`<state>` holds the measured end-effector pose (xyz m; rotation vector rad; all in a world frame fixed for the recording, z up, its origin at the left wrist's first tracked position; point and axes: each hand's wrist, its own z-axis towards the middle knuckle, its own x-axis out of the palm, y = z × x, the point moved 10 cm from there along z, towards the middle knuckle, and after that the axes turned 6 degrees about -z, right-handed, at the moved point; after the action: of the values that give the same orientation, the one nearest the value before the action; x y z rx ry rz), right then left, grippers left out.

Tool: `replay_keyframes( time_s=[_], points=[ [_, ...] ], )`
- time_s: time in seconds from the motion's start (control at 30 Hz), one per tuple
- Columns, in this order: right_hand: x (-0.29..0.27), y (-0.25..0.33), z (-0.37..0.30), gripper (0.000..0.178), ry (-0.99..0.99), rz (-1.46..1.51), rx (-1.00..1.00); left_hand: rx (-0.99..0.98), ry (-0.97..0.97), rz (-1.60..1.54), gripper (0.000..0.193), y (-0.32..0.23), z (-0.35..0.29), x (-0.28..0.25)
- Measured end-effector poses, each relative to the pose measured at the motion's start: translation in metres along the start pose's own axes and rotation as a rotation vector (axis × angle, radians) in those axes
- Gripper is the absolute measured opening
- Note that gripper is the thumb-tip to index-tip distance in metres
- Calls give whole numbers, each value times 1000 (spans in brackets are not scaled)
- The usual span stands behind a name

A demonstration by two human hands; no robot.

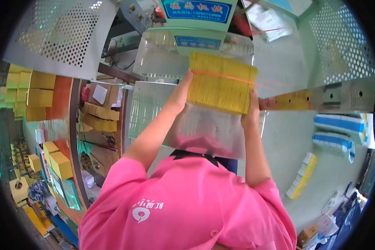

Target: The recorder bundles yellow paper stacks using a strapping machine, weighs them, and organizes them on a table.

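Note:
A thick yellow stack (pixel 221 83) of thin pieces, tightly lined along its face, is squeezed between my two hands over a metal machine table. My left hand (pixel 181 92) presses against its left end, thumb upward. On the opposite end, my right hand (pixel 250 109) grips it, with most of its fingers hidden. The stack tilts slightly down to the right, and a thin red light line crosses its face. Beneath it lies a shiny metal plate (pixel 204 131) that reflects my pink shirt.
Behind the stack rises a pale green machine (pixel 198 26) with blue signs. Perforated metal guards (pixel 58 37) flank both sides; a metal bar (pixel 312 98) reaches in from the right. Yellow blocks (pixel 60 163) sit on the left bench. Blue-and-white packs (pixel 339 125) lie on the floor at right.

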<state>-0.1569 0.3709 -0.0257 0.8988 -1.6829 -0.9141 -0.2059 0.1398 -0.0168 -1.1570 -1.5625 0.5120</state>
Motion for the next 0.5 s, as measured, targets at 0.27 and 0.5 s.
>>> replay_keyframes(
  time_s=[0.27,0.5],
  points=[
    [-24,-24,1,52,-210,11,241,94,-73,136,62,4,-5,15],
    [-51,-43,14,47,-213,44,153,44,-45,83,62,15,0,22]
  ],
)
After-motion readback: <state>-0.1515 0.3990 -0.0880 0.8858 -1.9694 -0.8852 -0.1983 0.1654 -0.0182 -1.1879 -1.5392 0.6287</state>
